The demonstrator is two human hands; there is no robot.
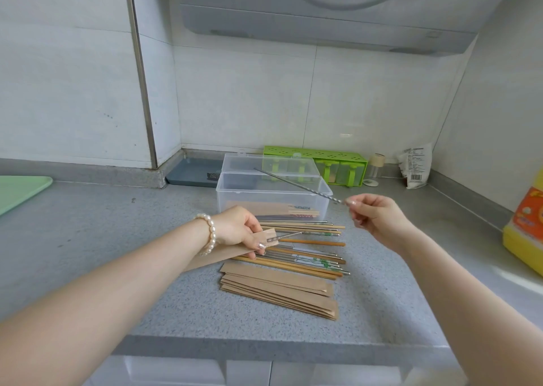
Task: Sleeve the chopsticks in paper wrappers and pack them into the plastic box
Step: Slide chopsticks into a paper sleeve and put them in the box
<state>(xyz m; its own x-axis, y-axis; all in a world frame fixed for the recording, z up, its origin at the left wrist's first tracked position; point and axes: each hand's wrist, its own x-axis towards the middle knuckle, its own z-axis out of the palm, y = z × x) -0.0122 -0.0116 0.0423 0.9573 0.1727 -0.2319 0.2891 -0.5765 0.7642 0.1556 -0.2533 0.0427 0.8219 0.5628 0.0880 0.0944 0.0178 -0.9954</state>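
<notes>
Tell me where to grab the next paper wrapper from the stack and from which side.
Pinch the top sheet of the wrapper stack at its near right corner, coming from the right. The sheets are fanned there, so single edges are exposed; the left hand already grips one wrapper.

The grey speckled counter (pixel 97 224) bears a clear plastic box (pixel 270 197), loose chopsticks (pixel 308 247), paper wrappers (pixel 279 291) and a green rack (pixel 323 162).

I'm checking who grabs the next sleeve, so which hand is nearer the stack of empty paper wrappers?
Left. The left hand grips a wrapper just up-left of the wrapper stack; the right hand pinches a metal chopstick farther away, beside the plastic box.
</notes>
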